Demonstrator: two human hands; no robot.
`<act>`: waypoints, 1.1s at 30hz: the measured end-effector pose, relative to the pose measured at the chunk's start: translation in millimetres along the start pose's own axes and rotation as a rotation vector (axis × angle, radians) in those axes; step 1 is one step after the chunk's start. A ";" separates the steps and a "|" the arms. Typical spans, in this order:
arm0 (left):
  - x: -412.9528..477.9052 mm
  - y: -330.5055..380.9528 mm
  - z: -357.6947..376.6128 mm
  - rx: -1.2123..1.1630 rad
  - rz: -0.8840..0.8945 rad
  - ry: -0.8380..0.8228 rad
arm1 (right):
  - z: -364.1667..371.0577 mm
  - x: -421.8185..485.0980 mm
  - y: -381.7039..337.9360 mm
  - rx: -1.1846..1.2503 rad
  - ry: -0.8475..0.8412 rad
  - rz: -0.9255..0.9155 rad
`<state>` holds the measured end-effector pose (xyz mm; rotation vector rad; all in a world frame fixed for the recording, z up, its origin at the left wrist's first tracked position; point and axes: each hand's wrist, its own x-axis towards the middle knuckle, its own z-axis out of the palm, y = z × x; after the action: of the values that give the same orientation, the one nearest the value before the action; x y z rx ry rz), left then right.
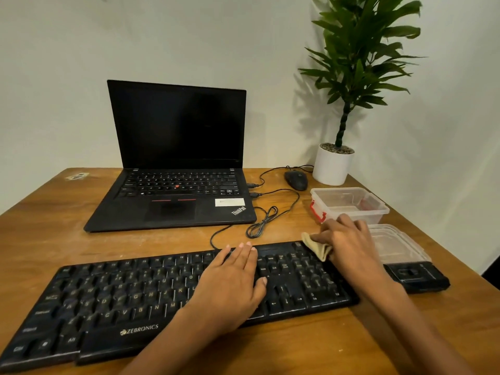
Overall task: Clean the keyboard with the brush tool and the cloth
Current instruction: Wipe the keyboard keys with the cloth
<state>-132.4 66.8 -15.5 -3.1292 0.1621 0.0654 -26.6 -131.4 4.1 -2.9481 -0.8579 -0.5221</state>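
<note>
Desk [67, 228]: wooden, carries everything, back edge against the wall.

Laptop [173, 169]: open, screen dark, toward the back edge, left of centre.

Keyboard [113, 301]: black, long, lying along the front edge and angled so its right end sits farther back. Cable [263, 221] runs from its back edge to the laptop's side, with a loose coil between the two.

Potted plant [334, 163]: back right corner. Mouse [296, 180] just beside the pot.

Clear container [349, 204]: right edge, open, red clips. Its lid [397, 244] lies nearer the front, touching the keyboard's right end region.

Left hand [232, 282]: flat on the keys near the middle-right, fingers [244, 253] extended and not gripping, apparently steadying the board.

Right hand [349, 239]: at the keyboard's back right corner, fingers curled around the cloth [318, 247], which is bunched and pressed on the top keys there.

Black block-shaped item [416, 277]: off the keyboard's right end; possibly the brush tool, cannot tell.

Judgement: wiping stage, working the right end.

Risks:
- Bunched cloth could snag a keycap edge and lift it if dragged hard.
- A long wipe toward the right edge could knock the lid or the black item off the desk.
- The flat left palm presses keys; harmless while the laptop screen is dark, not if it wakes.
- Wiping toward the back could catch the cable coil and tug the plug.
</note>
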 end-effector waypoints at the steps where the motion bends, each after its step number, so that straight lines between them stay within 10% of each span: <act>1: 2.7 2.8 -2.4 0.002 -0.008 -0.001 | -1.2 -1.7 6.6 -0.032 0.013 0.044; 18: 23.1 17.1 1.8 -0.051 0.067 0.046 | 6.6 -15.5 -6.8 0.120 -0.013 -0.083; 33: -0.7 33.2 4.6 -0.154 0.160 0.041 | -9.1 -44.0 12.8 0.121 0.064 0.165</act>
<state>-136.7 33.9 -20.2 -3.2649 0.4282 0.0145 -57.6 -166.0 -0.7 -2.8421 -0.6107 -0.5314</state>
